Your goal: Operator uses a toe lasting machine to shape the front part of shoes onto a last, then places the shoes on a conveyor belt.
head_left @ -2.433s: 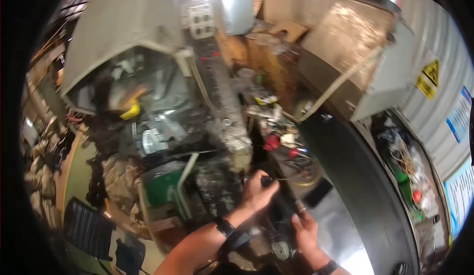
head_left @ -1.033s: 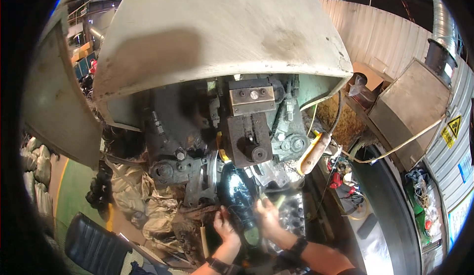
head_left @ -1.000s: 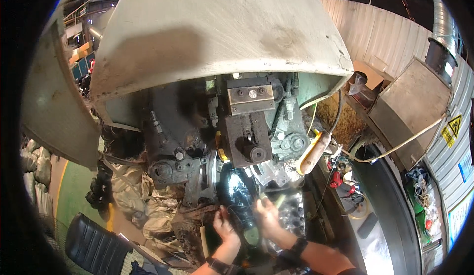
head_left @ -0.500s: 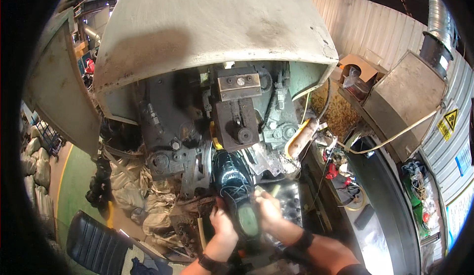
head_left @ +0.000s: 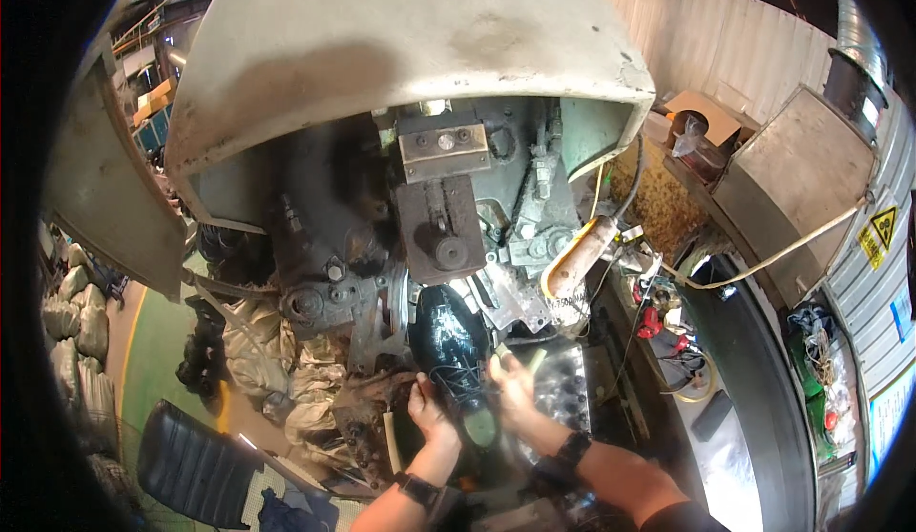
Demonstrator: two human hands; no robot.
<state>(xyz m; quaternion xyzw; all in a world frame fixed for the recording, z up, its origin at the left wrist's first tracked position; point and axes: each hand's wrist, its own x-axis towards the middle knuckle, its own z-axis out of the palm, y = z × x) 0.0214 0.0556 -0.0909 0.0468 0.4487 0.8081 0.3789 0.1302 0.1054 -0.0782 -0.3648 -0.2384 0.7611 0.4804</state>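
A glossy black lace-up shoe (head_left: 447,336) points toe-first into the machine, its toe just below a dark metal block (head_left: 441,231). Its pale green inside (head_left: 480,427) shows at the near end. My left hand (head_left: 434,416) is closed at the shoe's left side, by the laces. On the other side my right hand (head_left: 513,391) has its fingers bent in against the shoe. The fingertips of both hands are partly hidden. Dark bands circle both wrists. Just beyond the right hand a pale stick-like piece (head_left: 536,360) stands out.
A large cream hood (head_left: 410,36) overhangs the machine. An oblong lamp-like fitting (head_left: 579,257) hangs on a cable to the right. A dark conveyor belt (head_left: 735,379) curves along the right side. At lower left are a black chair (head_left: 196,465) and cloth sacks (head_left: 258,355).
The view has shifted slightly. The shoe stays toe-first under the block with both hands at its sides. A yellow piece seen beside the block before no longer shows.
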